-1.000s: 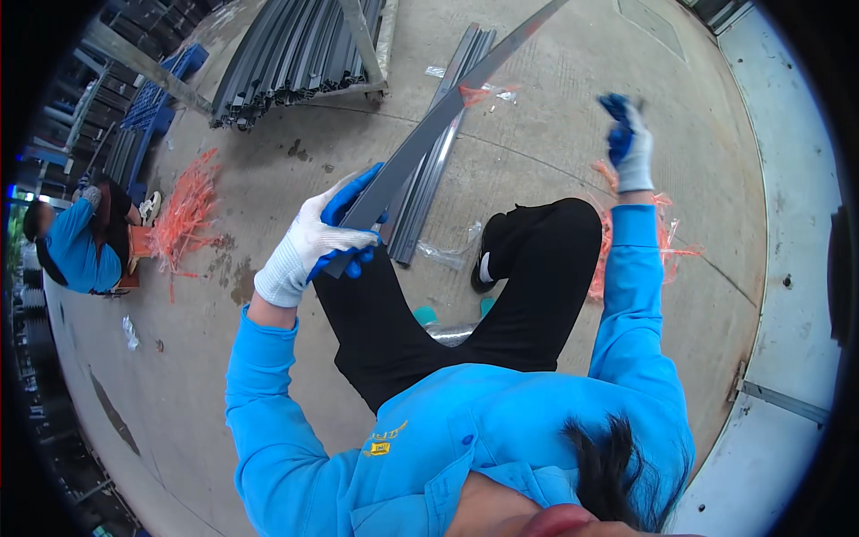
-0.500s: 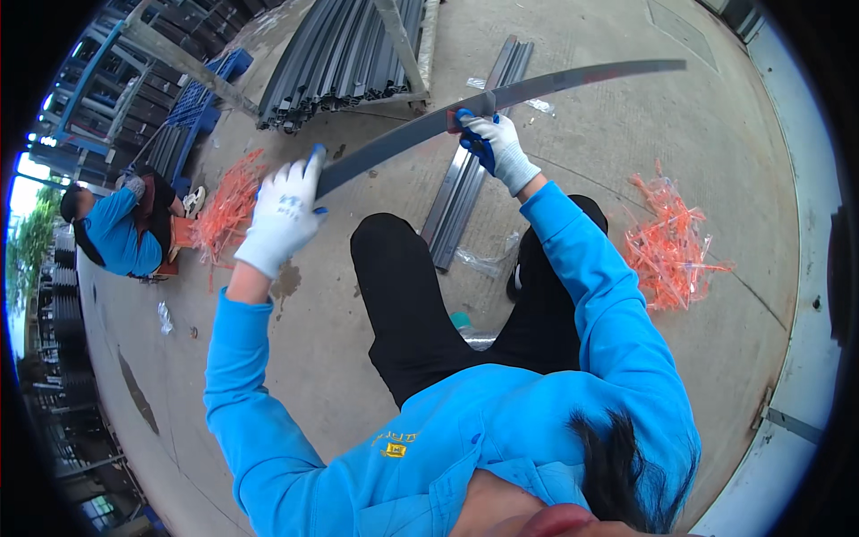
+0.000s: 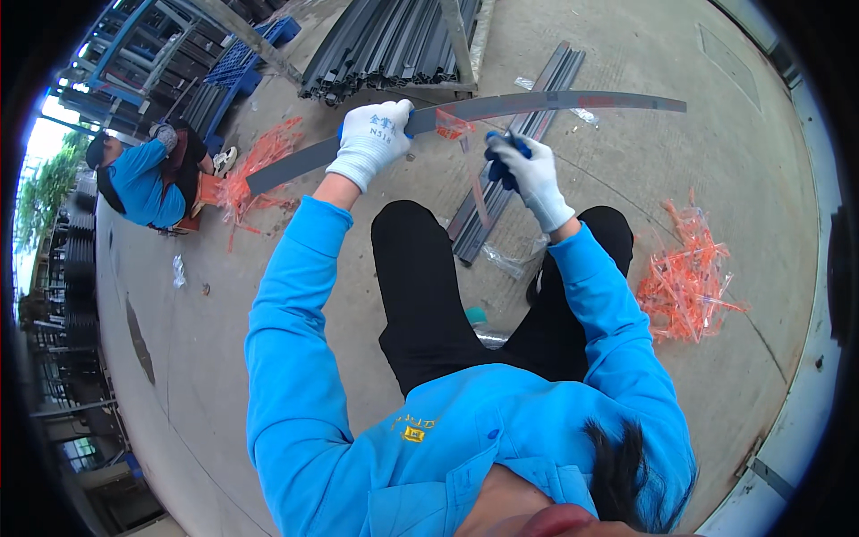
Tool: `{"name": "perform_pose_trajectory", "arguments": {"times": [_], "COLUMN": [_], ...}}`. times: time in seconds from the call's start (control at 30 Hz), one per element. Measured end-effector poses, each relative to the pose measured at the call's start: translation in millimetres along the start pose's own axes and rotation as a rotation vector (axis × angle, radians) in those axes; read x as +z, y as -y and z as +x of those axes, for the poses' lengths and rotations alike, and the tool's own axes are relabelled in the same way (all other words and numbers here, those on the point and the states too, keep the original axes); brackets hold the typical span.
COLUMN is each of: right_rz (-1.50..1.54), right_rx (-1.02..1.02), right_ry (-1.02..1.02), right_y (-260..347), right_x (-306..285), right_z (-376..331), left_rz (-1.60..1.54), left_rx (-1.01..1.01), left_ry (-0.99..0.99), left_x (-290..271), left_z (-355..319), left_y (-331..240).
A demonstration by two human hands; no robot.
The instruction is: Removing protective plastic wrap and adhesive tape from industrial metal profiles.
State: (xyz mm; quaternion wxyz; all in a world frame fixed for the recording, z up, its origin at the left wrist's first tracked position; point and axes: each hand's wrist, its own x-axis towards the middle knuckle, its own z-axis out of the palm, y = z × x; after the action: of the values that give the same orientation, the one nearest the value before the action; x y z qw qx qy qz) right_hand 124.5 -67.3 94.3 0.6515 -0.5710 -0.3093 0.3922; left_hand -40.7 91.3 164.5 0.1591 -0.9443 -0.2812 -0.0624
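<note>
A long dark grey metal profile (image 3: pixel 313 159) is held up across the view, looking curved through the lens. My left hand (image 3: pixel 374 139), in a white and blue glove, is closed around it left of its middle. Right of that hand, a piece of orange-red film (image 3: pixel 454 125) sticks to the profile, and a narrow clear strip (image 3: pixel 480 199) hangs below it. My right hand (image 3: pixel 532 174), gloved alike, is just below the profile with its fingers pinched together; what is between them is too small to make out.
More profiles (image 3: pixel 555 76) lie on the concrete floor ahead. Heaps of orange film strips lie to the right (image 3: pixel 689 286) and left (image 3: pixel 273 148). A rack (image 3: pixel 461 40) holds many profiles. At left a seated person (image 3: pixel 148 183) in blue works beside a blue pallet (image 3: pixel 242 67).
My left hand has moved along the profile toward its middle. My right hand has left the profile and dropped lower. The orange-red film now shows, with a strip hanging down. The view has shifted.
</note>
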Motion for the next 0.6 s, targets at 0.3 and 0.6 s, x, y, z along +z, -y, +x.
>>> {"name": "perform_pose_trajectory", "arguments": {"times": [0.3, 0.6], "right_rz": [-0.01, -0.968], "right_rx": [0.248, -0.213], "right_ry": [0.137, 0.016], "right_y": [9, 13], "right_x": [31, -41], "right_z": [8, 14], "left_rz": [0.026, 0.08], "left_rx": [0.023, -0.148], "left_ry": [-0.021, 0.228], "left_x": [6, 34], "left_z": [-10, -35], "left_y": [0, 57]}}
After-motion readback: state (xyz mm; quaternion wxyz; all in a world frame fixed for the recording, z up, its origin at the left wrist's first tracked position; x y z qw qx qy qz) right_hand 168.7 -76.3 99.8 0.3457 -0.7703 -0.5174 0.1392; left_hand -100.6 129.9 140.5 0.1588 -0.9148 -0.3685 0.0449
